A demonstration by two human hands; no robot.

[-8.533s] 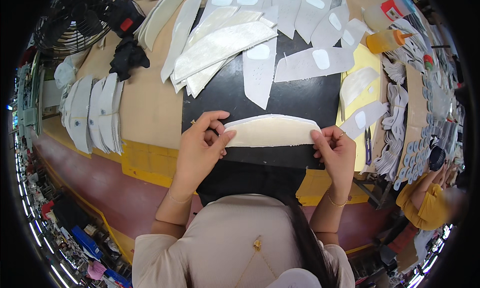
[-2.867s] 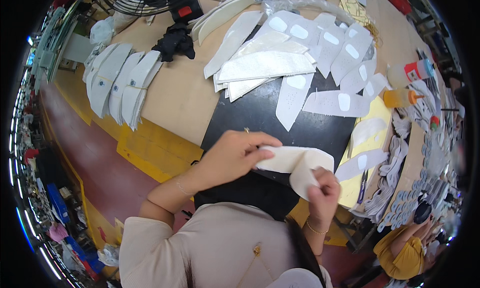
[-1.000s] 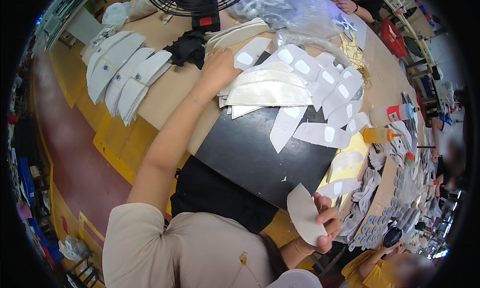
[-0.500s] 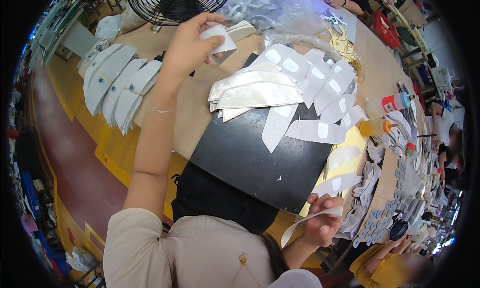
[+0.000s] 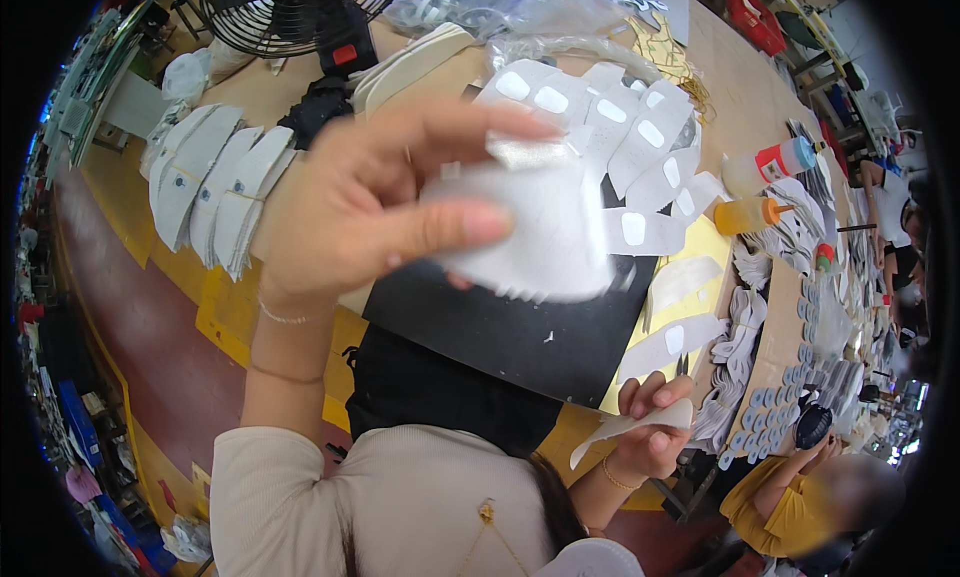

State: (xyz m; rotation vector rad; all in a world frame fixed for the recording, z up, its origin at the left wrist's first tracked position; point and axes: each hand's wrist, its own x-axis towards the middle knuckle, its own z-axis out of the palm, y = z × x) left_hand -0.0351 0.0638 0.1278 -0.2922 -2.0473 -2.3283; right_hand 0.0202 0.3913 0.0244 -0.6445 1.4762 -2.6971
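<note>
My left hand point(image 5: 370, 202), raised over the work table and blurred by motion, pinches a white cut piece point(image 5: 530, 227) with a jagged lower edge. That piece hides much of what lies behind it; a silvery strip point(image 5: 530, 152) shows at its top. Lower right, near the table's front corner, my right hand point(image 5: 655, 442) grips a thin curved white piece point(image 5: 635, 425) between thumb and fingers. Beneath the left hand lies a black board point(image 5: 500, 327). Several pale grey cut pieces point(image 5: 640, 142) with white oval patches spread beyond it.
Tied stacks of white pieces point(image 5: 220, 187) lie at left, another pale stack point(image 5: 420, 62) near a black fan point(image 5: 290, 12). At right are a clear bottle point(image 5: 765, 167), an orange-yellow bottle point(image 5: 745, 216) and a yellow sheet point(image 5: 690, 282). A person in yellow point(image 5: 765, 502) sits lower right.
My left hand has come nearer and to the right with its white piece, now covering the silvery stack. The pale stack near the fan shows more fully. My right hand keeps its curved piece.
</note>
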